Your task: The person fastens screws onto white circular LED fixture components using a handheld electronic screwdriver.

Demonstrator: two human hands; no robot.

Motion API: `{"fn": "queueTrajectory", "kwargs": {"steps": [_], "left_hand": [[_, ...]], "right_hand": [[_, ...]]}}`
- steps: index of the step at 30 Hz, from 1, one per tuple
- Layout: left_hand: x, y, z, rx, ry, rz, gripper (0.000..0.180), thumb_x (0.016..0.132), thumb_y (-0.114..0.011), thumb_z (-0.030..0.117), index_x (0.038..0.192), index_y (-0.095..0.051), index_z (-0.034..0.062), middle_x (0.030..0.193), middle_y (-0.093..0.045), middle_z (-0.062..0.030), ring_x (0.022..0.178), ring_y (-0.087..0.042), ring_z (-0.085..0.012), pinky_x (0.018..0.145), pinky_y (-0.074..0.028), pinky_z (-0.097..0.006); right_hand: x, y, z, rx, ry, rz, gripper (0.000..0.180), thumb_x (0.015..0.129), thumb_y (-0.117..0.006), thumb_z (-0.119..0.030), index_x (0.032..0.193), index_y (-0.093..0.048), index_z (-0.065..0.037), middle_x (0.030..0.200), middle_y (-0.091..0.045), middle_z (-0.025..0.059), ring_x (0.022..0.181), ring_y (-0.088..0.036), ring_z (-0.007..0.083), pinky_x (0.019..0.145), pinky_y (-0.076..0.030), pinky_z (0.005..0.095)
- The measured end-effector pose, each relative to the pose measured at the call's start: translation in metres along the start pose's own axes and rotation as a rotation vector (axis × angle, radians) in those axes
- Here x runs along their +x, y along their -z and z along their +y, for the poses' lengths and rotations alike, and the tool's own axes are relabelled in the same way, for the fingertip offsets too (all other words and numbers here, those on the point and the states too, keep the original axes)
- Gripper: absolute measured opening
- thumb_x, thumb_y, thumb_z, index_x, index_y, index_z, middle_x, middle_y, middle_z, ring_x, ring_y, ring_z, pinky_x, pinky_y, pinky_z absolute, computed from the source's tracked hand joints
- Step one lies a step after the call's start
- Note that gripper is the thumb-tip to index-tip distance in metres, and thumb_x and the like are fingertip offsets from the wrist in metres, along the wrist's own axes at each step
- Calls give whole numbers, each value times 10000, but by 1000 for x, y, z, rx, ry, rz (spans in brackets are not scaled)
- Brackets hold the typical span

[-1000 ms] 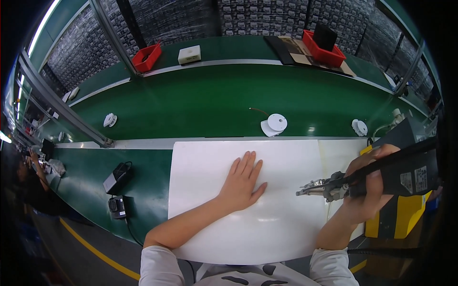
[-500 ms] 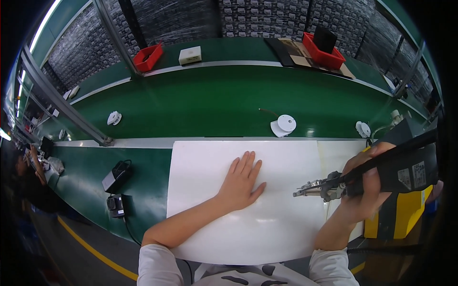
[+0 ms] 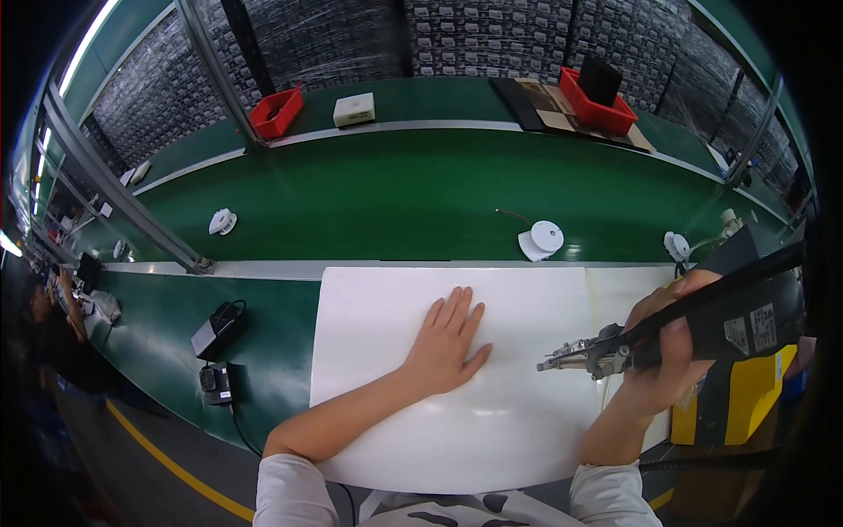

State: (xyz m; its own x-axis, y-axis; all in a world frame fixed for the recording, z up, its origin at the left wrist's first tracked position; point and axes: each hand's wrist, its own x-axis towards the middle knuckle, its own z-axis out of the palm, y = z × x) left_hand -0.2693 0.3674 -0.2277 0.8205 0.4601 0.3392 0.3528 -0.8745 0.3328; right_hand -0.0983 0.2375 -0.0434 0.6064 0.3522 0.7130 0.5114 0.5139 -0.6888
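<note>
My left hand (image 3: 448, 341) lies flat on a white board (image 3: 518, 439), palm down, thumb spread from the fingers. Nothing is in it. My right hand (image 3: 672, 351) is wrapped round a black handheld power tool (image 3: 702, 332) with a slim metal tip, held over the right part of the board. That tip (image 3: 575, 356) points left, apart from the left hand. Beyond the board, a white round part (image 3: 543, 239) with a thin reddish wire sits on the green belt (image 3: 386, 193). Another white round part (image 3: 223, 221) is farther left, and a third (image 3: 676, 246) at the right.
Left of the board, two black power adapters (image 3: 218, 332) with cables lie on the green table. A yellow and black box (image 3: 746, 400) stands at the right under the tool. Red bins (image 3: 277, 112) and a white box (image 3: 354, 110) sit on the far shelf. A person (image 3: 61, 325) works at far left.
The white round parts on the belt have shifted to the right. My left hand stays flat on the board, and the tool in my right hand has barely moved.
</note>
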Motion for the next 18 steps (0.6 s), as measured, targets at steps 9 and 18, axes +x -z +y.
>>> {"fn": "queueTrajectory", "kwargs": {"steps": [9,18], "left_hand": [[2,11,-6,-76,17,78,668,911,-632,289,1443,-395,-38,1477,-400,-298,1378,-386,-440,1123,-324,-491],[29,70,-125,339,145,328,586,824,-671,208,1347,-508,-2,1424,-509,-212,1204,-549,-361,940,-462,-485]], "right_hand": [[1,-3,-3,6,13,-50,330,850,-559,-193,1078,-469,28,720,-549,92,525,-500,118,496,-356,209],[0,3,1,113,-7,-36,286,840,-617,-106,1062,-506,36,713,-552,76,518,-517,93,447,-391,184]]}}
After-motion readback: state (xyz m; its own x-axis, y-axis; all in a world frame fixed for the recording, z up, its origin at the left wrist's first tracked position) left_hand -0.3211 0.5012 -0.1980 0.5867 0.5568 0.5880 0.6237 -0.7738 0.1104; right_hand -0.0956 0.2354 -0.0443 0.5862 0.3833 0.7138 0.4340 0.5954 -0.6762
